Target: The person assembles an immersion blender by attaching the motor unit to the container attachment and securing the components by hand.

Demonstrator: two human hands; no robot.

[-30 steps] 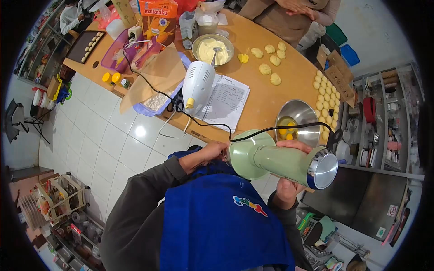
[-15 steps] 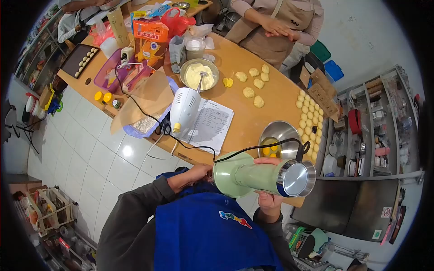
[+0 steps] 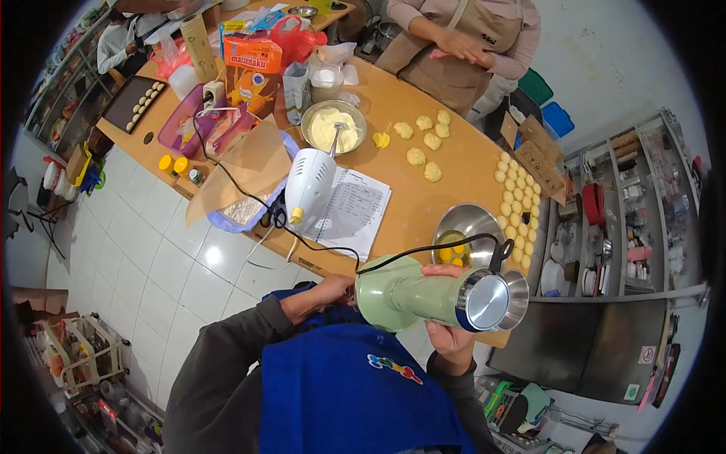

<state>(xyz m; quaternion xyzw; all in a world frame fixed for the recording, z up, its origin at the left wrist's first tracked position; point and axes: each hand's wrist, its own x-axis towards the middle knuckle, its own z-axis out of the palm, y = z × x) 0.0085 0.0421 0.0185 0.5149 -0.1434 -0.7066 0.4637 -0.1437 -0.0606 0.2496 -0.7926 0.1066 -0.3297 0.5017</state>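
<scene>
A pale green stand mixer [image 3: 431, 296] with a silver end cap stands at the near edge of the table, a metal bowl partly showing beneath its head. My right hand [image 3: 450, 337] wraps around the mixer head near the cap, thumb on the near side and fingers on the far side. At the mixer's rear left is my left hand [image 3: 329, 293], its fingers largely hidden against the machine. Just beyond the mixer, a steel bowl [image 3: 480, 219] holds several egg yolks [image 3: 451, 252]. The black cord [image 3: 423, 248] crosses over the mixer.
A white hand mixer [image 3: 310, 185] rests on an open notebook [image 3: 355, 208], its end in a bowl of pale batter [image 3: 325, 130]. Dough lumps [image 3: 416, 156] and many dough balls [image 3: 518, 198] lie to the right. Across the table stands a person in a brown apron [image 3: 454, 57].
My right hand and the mixer head have shifted very slightly, and more of the bowl below shows. The person across the table has moved their hands slightly.
</scene>
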